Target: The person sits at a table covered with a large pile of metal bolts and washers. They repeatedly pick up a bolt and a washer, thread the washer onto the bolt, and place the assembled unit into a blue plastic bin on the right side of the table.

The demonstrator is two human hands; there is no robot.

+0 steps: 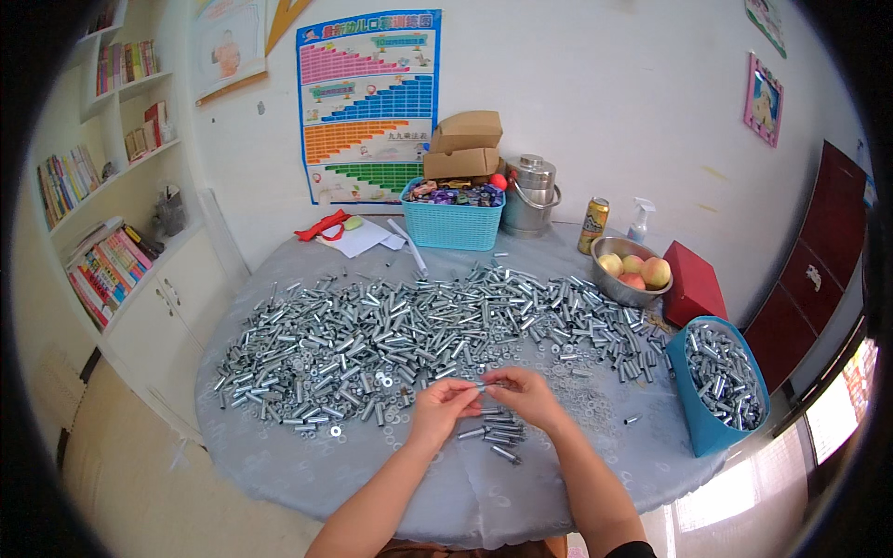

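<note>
In the head view, the left hand (442,406) and the right hand (524,394) meet above the near half of the round counter (316,470), fingertips pinched together on one small metal tube (482,386); the fingers hide much of it, so I cannot tell whether a washer is on it. Just below the hands a short cluster of finished-looking tubes (502,430) lies roughly side by side, while a broad heap of loose tubes (372,325) spreads behind them, and thin washers (586,406) are strewn flat to the right. A blue bin (712,441) full of similar metal pieces stands at the right, with a single stray tube (633,419) lying between it and the hands. The likeliest slip is a dropped piece – the grip is on fingertips alone and the metal looks smooth, so it could roll off into the heap and be hard to pick out again. A forearm sweeping sideways could also break up the cluster or drag washers about, since both lie close to the arms. The bin looks heaped to its rim, so a knock might spill pieces – and the steel bowl (621,293) of fruit near the heap's far right end could catch an elbow on a long reach
</note>
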